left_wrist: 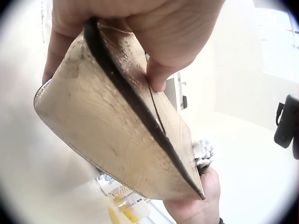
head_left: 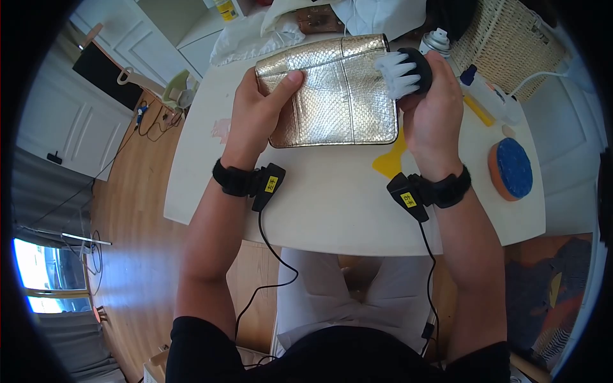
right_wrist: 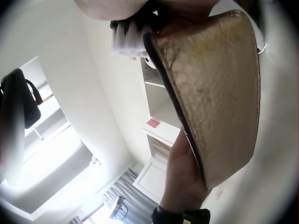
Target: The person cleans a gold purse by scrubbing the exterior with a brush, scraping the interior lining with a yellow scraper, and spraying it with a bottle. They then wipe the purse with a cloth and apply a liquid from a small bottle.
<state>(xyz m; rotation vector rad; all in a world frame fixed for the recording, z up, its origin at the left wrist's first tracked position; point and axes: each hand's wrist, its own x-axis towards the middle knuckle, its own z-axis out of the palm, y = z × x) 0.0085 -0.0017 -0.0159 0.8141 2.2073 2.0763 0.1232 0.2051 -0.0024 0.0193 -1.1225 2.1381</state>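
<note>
A gold snakeskin-pattern clutch bag (head_left: pixel 335 92) is held up over the white table (head_left: pixel 332 198). My left hand (head_left: pixel 258 112) grips its left side, thumb on the front face. My right hand (head_left: pixel 434 105) holds a round black brush with white bristles (head_left: pixel 402 71), bristles against the bag's upper right corner. The left wrist view shows the bag's edge (left_wrist: pixel 126 121) with my left thumb (left_wrist: pixel 159 74) on it and the bristles (left_wrist: pixel 203 151) beyond. In the right wrist view the bag (right_wrist: pixel 215 93) fills the right half, with the bristles (right_wrist: pixel 131 39) at the top.
On the table's right side lie an orange-and-blue round sponge pad (head_left: pixel 511 169), a white squeeze bottle with a blue cap (head_left: pixel 488 96) and a spray can (head_left: pixel 435 41). A yellow cloth (head_left: pixel 391 159) peeks from under the bag. A wicker basket (head_left: pixel 504 41) stands at the back right.
</note>
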